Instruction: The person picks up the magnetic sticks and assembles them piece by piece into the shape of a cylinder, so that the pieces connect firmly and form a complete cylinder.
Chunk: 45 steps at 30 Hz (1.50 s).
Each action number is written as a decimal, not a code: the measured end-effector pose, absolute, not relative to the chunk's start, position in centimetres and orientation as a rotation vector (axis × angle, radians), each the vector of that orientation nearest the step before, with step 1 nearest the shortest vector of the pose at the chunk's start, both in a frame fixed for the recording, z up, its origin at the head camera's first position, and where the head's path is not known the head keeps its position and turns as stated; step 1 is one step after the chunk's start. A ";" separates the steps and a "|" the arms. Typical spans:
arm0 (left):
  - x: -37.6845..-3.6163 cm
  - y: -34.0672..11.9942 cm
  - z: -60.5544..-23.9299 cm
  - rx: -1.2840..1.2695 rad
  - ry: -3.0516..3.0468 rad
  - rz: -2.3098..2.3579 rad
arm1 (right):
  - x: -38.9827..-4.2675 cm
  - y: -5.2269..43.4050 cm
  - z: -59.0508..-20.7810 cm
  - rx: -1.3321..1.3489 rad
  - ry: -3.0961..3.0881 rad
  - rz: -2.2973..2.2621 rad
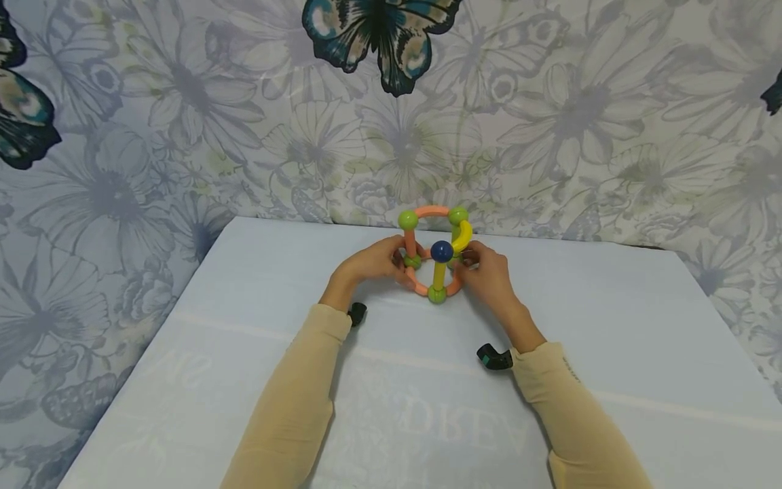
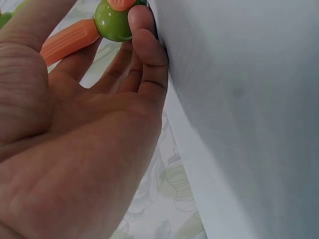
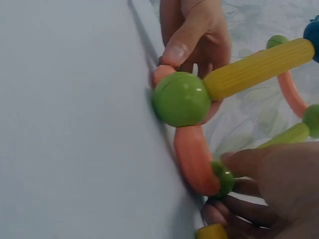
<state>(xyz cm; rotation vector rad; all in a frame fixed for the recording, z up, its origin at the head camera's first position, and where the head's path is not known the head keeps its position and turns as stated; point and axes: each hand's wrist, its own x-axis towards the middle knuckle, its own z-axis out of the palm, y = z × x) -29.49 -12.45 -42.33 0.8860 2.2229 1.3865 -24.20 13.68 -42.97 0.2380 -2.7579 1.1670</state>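
A toy frame (image 1: 435, 255) of orange and yellow rods joined by green balls, with one dark blue ball (image 1: 442, 251), stands at the back middle of the white table (image 1: 244, 353). My left hand (image 1: 398, 267) holds its lower left side. In the left wrist view the fingertips (image 2: 144, 35) touch a green ball (image 2: 113, 20) beside an orange rod (image 2: 67, 40). My right hand (image 1: 467, 261) holds the lower right side, pinching a small green ball (image 3: 225, 179) at the end of a curved orange rod (image 3: 194, 159). A big green ball (image 3: 182, 98) carries a yellow rod (image 3: 259, 67).
A flowered cloth with dark butterflies (image 1: 381, 34) hangs right behind the table. The table's left edge (image 1: 153, 333) and right edge (image 1: 727, 326) slope outward toward me. Black wrist cameras (image 1: 493, 358) sit under both sleeves.
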 end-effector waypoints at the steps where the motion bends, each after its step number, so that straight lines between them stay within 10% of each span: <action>1: -29.5 -12.5 -42.3 0.888 2.214 1.391 | -24.2 13.6 -43.1 0.246 -2.750 1.152; 45: -29.6 -11.1 -42.1 0.921 2.230 1.385 | -24.2 13.4 -42.9 0.254 -2.780 1.005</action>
